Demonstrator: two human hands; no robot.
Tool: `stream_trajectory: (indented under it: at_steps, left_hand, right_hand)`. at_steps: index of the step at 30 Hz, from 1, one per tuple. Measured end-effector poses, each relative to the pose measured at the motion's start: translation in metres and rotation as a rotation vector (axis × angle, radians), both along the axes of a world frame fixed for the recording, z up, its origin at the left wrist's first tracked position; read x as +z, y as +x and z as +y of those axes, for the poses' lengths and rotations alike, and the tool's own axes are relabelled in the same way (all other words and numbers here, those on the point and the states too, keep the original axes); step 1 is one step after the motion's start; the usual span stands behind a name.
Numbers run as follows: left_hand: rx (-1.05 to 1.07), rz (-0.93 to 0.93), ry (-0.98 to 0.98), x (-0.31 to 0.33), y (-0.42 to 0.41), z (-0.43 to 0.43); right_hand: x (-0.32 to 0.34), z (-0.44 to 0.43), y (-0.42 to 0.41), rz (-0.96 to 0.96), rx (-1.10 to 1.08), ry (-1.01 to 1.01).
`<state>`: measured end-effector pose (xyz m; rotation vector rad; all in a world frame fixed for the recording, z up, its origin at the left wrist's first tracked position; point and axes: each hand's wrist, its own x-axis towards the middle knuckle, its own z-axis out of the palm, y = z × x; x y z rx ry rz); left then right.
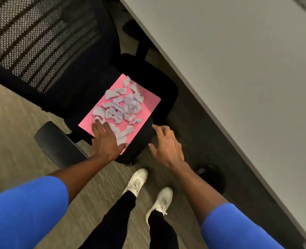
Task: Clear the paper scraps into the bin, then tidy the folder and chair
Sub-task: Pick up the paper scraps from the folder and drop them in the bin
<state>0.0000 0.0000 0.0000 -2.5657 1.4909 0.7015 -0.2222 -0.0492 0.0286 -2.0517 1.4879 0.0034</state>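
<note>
A pink folder [149, 105] lies flat on the black seat of an office chair [163, 90]. Several torn pale lilac paper scraps [121, 106] are scattered over it. My left hand [106, 141] rests palm down on the folder's near corner, fingers spread, touching a few scraps. My right hand [166, 144] hovers over the seat's front edge just right of the folder, fingers apart and holding nothing. No bin is in view.
The chair's mesh backrest [41, 44] stands at the upper left, one armrest [58, 144] at the near left and another [136, 31] beside the desk. A grey desk top [238, 69] runs along the right. My feet in white shoes [148, 191] stand on the carpet.
</note>
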Motion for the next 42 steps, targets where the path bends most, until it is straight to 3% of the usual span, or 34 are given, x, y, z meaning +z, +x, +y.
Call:
stream_trajectory:
  at_steps: [2,9,20,42]
  left_hand:
    - [0.076,0.041,0.015,-0.01,0.008,-0.008]
    - [0.009,0.036,0.033,-0.054,0.028,-0.024]
    - [0.016,0.038,-0.174,-0.091,0.045,-0.031]
    - [0.149,0.094,-0.369,-0.101,0.07,-0.045]
  right_hand:
    - [-0.011,-0.011,0.014,-0.012,0.051,0.021]
    - [-0.065,-0.044,0.065,0.091,0.24,0.011]
    - [-0.13,-0.077,0.128,0.151,0.42,-0.126]
    - [-0.124,-0.094,0.132,-0.015,0.421,-0.232]
